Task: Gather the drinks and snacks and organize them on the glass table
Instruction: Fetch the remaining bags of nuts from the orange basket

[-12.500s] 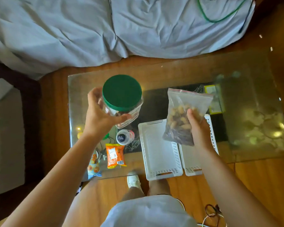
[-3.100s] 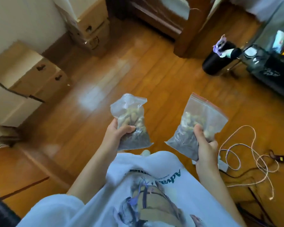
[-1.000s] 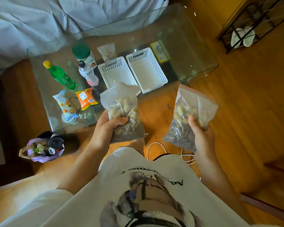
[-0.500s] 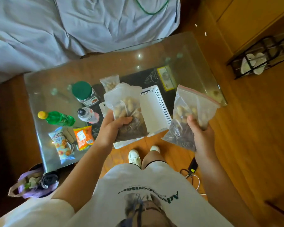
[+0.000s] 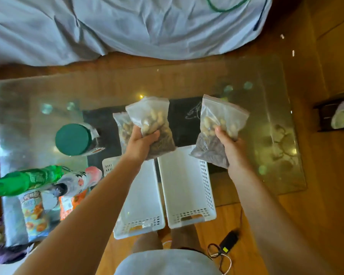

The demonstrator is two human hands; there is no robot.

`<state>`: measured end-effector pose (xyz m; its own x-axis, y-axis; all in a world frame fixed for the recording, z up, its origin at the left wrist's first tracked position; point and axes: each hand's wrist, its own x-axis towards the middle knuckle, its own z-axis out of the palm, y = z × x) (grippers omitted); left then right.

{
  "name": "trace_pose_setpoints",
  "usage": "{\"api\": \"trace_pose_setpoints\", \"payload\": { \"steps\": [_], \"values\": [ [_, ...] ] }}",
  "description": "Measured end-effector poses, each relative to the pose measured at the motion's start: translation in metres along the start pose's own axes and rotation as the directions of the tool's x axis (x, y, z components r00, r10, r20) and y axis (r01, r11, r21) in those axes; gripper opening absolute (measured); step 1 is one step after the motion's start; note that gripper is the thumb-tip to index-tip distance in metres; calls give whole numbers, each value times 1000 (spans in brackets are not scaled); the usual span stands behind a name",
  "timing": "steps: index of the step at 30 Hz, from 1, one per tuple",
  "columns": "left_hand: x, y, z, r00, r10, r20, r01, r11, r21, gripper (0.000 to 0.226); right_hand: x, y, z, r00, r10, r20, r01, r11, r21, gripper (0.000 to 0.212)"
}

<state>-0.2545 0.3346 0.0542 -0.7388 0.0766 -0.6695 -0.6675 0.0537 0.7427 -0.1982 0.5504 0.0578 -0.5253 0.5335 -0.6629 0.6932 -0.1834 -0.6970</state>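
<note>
I hold two clear zip bags of mixed nuts above the glass table (image 5: 187,76). My left hand (image 5: 140,142) grips one nut bag (image 5: 153,120); my right hand (image 5: 232,147) grips the other nut bag (image 5: 218,124). A third nut bag (image 5: 122,126) lies on the glass just left of my left hand. Two white perforated baskets (image 5: 145,195) (image 5: 185,187) sit side by side below my hands. On the left stand a green-lidded jar (image 5: 74,139), a green bottle (image 5: 24,181), a white-and-pink bottle (image 5: 75,181) and two snack packets (image 5: 33,215) (image 5: 70,203).
A bed with a grey sheet (image 5: 127,24) lies beyond the table. A black charger with cable (image 5: 226,242) rests on the wooden floor at my feet. A dark rack (image 5: 336,116) stands at the right edge; a purple bag (image 5: 0,249) sits at lower left.
I have stepped up to the table and both hands have carried their nut bags forward over the far ends of the white baskets.
</note>
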Motion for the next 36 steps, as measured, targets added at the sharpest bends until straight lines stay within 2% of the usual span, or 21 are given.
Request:
{"api": "trace_pose_setpoints", "payload": {
  "steps": [2,5,11,16,23,28,31,36],
  "values": [
    [31,-4,14,999,-34,-8,34,999,20,25,32,0,16,999,2,46,-1,1000,-16,57],
    [78,-21,29,994,-113,9,111,988,110,28,82,7,34,995,7,98,-2,999,-51,37],
    [132,-59,42,979,-202,-8,197,944,265,38,147,42,47,989,52,137,-24,980,-197,52],
    [150,-78,45,966,-252,-53,256,913,318,44,166,60,49,973,130,192,-75,959,-274,29],
    [159,-92,44,971,-181,-155,238,793,561,55,174,69,58,950,145,276,-61,954,-294,34],
    [161,-92,45,972,-173,-161,235,776,585,54,180,73,60,963,106,246,-6,927,-376,35],
    [160,-91,46,964,-191,-183,263,771,580,56,184,73,60,967,89,241,38,877,-479,51],
    [158,-89,48,949,-187,-253,302,761,574,60,182,70,58,978,87,192,18,872,-488,57]
  ]
}}
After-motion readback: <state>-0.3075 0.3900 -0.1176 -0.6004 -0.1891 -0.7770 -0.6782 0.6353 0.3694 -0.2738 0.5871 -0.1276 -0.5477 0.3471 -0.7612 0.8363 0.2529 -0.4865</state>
